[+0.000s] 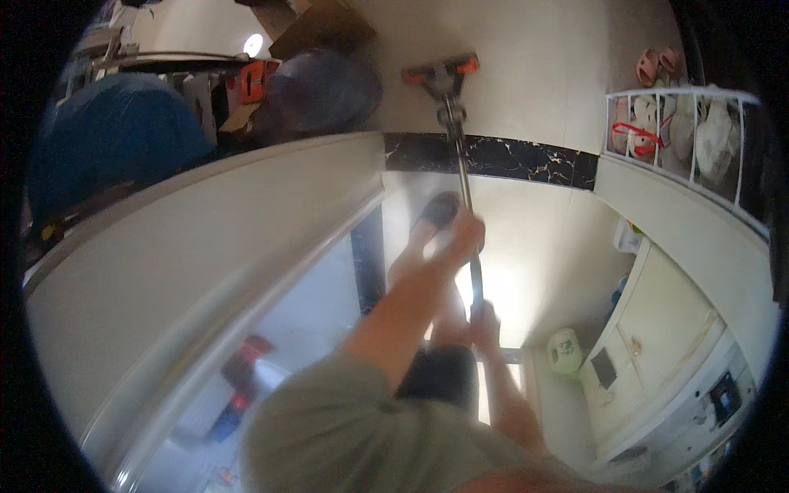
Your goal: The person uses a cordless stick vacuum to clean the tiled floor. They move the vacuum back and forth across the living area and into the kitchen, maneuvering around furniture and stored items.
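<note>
A sponge mop with a dark head and orange-red ends [441, 73] rests on the pale floor beyond a black marbled threshold strip [524, 159]. Its metal handle [463, 175] runs back toward my body across that strip. My left hand [463, 235] is wrapped around the middle of the handle, slightly blurred. Closer to me, my right hand [485, 323] grips the handle near its upper end. The fingers of both hands are partly hidden by the angle. One foot in a dark slipper [441, 208] stands just left of the handle.
Walls flank the doorway on both sides. At the right are a white wire rack [695, 138] with footwear and bags, a pale cabinet [647, 345] and a light green plastic jug [563, 351]. Cardboard boxes [323, 28] and a large blue covered item [123, 142] sit at left.
</note>
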A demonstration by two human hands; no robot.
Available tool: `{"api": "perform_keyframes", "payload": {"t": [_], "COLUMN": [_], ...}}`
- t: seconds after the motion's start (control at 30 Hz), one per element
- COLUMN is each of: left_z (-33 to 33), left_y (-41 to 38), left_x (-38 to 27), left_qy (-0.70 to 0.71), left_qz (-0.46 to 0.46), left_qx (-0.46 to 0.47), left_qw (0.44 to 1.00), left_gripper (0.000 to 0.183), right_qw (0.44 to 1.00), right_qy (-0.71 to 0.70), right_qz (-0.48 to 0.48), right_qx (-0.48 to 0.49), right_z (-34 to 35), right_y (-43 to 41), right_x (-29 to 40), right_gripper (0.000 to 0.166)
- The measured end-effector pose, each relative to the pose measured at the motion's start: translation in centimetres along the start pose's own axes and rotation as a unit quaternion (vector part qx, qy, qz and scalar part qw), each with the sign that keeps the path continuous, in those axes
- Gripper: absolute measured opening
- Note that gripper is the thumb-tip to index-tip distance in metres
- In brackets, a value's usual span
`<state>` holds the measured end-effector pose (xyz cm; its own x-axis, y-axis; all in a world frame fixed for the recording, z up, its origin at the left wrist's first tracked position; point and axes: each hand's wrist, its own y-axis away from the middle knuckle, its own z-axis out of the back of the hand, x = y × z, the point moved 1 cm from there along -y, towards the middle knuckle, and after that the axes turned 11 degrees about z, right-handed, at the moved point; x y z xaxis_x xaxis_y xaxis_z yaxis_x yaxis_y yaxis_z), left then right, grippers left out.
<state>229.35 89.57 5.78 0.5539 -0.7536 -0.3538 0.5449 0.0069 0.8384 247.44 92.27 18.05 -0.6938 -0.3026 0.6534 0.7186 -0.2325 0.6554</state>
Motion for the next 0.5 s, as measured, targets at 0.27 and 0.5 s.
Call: {"api": "perform_keyframes", "payload": {"t": [0.27,0.5], "left_z": [8.3,4.9], "left_y": [-15.8,-5.0], "left_x": [-20.3,-4.9], "left_qy": [-0.075,-0.025], "left_qz": [-0.04,0.03], "left_qx": [-0.018,-0.003], "left_qw": [0.996,0.999], "left_gripper": [0.036,0.038], "right_qw": [0.974,0.995], "right_qy": [-0.039,-0.076], "right_qz": [0.174,-0.066], "right_qx": [-0.142,-0.015], "right_z": [6.2,-4.3], "right_y": [-29.9,-6.9], "right_x": [10.1,0.9], "right_gripper": [0.032,0.027]}}
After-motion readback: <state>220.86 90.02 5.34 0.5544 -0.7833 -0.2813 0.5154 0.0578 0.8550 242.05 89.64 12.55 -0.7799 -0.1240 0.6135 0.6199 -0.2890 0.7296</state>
